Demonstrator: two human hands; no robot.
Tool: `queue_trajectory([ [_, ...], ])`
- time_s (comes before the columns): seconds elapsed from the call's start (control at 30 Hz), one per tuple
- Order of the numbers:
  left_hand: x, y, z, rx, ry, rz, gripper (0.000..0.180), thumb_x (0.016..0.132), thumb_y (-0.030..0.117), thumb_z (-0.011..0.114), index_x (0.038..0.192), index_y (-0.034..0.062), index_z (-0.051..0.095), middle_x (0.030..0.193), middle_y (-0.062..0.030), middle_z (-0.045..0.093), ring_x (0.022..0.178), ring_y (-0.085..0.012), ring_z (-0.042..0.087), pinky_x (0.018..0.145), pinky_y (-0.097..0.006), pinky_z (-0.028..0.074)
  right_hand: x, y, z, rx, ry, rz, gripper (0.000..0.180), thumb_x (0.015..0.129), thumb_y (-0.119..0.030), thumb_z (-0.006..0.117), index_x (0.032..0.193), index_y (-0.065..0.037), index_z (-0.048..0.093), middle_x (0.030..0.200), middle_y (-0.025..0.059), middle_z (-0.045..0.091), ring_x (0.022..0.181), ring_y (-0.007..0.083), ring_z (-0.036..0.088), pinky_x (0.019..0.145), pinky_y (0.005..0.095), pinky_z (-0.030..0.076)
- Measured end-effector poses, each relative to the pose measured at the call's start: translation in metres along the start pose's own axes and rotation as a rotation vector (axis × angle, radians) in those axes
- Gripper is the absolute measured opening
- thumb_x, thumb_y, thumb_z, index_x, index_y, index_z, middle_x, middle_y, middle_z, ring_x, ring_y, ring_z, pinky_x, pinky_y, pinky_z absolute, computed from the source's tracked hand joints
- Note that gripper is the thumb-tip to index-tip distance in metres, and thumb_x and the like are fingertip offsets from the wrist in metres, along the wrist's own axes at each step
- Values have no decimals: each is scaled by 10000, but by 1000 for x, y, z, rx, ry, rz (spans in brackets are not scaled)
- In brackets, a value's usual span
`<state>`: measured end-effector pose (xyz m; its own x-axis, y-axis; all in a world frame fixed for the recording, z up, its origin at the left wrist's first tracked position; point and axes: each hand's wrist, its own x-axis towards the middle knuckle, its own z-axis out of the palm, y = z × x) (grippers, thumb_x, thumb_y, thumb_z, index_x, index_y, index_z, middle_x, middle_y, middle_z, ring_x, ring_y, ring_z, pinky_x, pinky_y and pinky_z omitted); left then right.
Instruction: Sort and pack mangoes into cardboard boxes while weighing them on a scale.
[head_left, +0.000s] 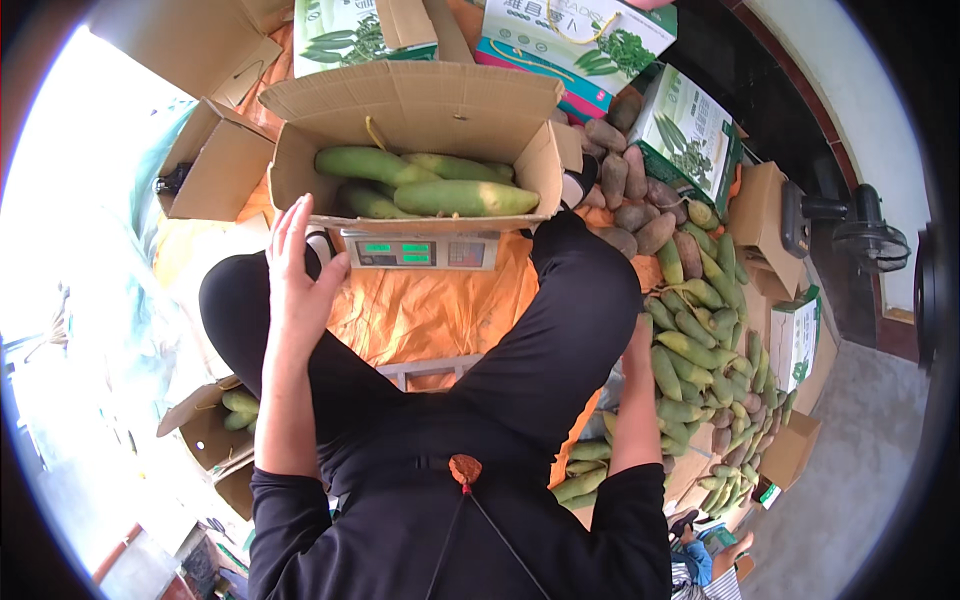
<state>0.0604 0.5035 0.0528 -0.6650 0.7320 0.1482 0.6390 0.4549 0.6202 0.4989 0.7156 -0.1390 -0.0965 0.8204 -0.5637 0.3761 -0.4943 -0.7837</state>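
At right of the frame, the radish pile (688,350) lay within the right hand's (637,347) reach. At upper centre, the open box (410,93) of radishes (465,198) sat on the scale (441,253), which apparently bore its weight. The left hand (300,280), open, was at the box's lower-left corner, contact unclear; the right hand's fingers were hidden, its grip untellable.

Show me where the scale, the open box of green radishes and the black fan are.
Scale (441,252): head view, on its front panel.
Open box (415,100): head view, on its raised far flap.
Black fan (870,245): head view, on its round grille.
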Motion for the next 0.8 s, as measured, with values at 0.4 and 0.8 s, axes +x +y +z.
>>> queue_trajectory([
  [0.4, 115, -66, -58, 519, -173, -292, 495, 805, 429, 666, 1168, 101, 590, 1067, -93, 663, 1039, -271, 608, 903, -394, 439, -2, -265, 86, -494, -113, -729, 221, 856, -249, 681, 887, -34, 645, 757, 22, 641, 644, 98, 578, 593, 271, 462],
  [0.8, 157, -94, -22, 486, -473, -364, 417, 834, 441, 632, 927, 40, 703, 920, -167, 683, 893, -314, 662, 799, -420, 513, 31, -289, 181, -1311, -299, -561, 443, 824, -427, 613, 998, -27, 691, 954, 245, 658, 974, 377, 620, 836, 451, 474],
])
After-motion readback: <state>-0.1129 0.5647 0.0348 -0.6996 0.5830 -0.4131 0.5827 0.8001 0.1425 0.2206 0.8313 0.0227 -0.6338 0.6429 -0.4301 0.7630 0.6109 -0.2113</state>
